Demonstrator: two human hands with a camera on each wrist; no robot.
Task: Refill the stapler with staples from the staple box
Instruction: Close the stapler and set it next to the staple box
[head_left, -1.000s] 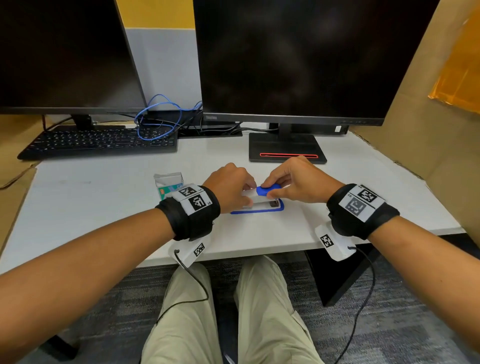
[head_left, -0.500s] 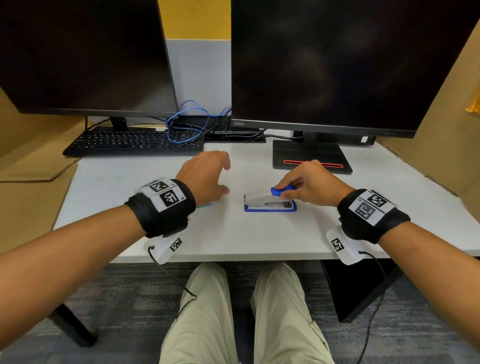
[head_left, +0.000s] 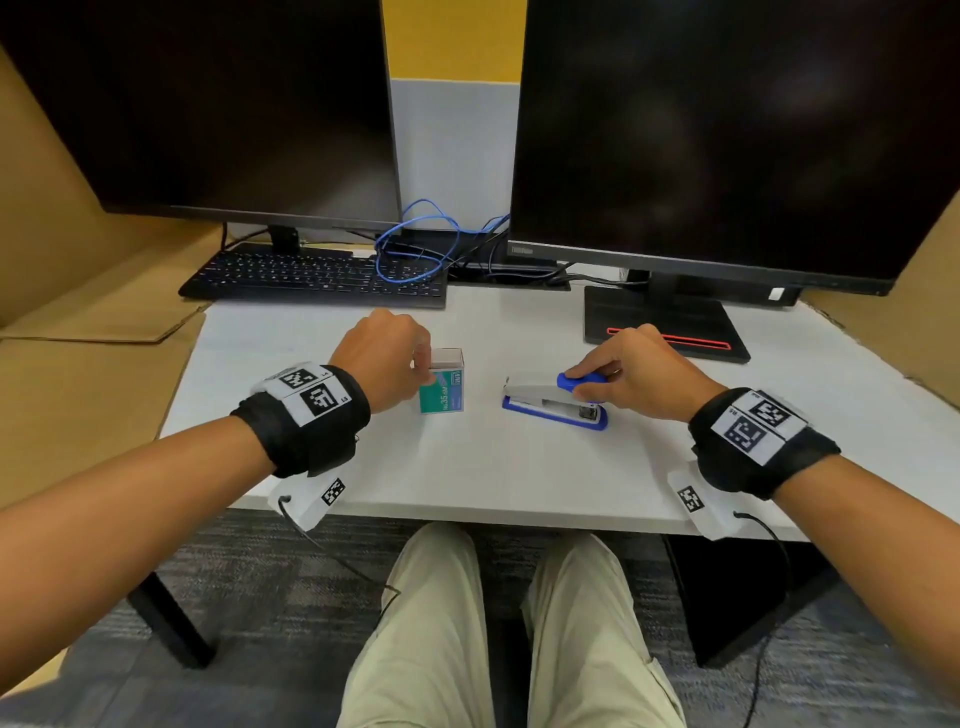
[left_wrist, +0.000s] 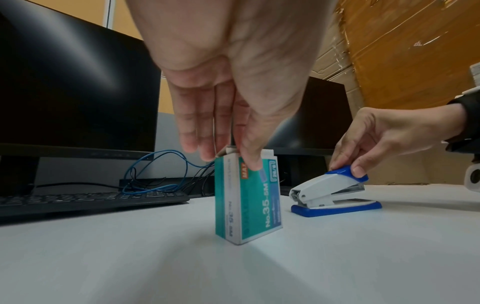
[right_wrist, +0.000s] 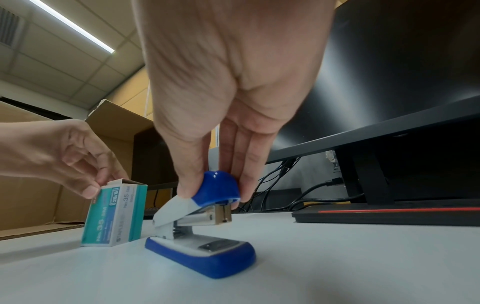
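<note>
1. Two dark monitors (head_left: 727, 130) stand along the far edge of the white table (head_left: 493, 467), the right one's stand with a red stripe near the far right corner.
2. A black keyboard (head_left: 311, 275) lies at the far left corner, a loop of blue cable (head_left: 415, 249) just beside it.
3. Your left hand (head_left: 384, 358) reaches down onto the staple box; your thumb and fingertips (left_wrist: 249, 162) pinch its upper end, thumb on the printed front face.
4. Your right hand (head_left: 639, 374) is well apart from the left, clamped on the stapler's blue cap (right_wrist: 221, 188), thumb on one side and fingers on the other.
5. The staple box (head_left: 441, 392) stands upright on the table about midway between the side edges, to the left of the stapler and not touching it. Its top flap is open.
6. The stapler (head_left: 556, 402) sits on its blue base, near the middle of the table and right of the box. Its white top arm is tilted up at the capped end, the metal magazine showing beneath.
</note>
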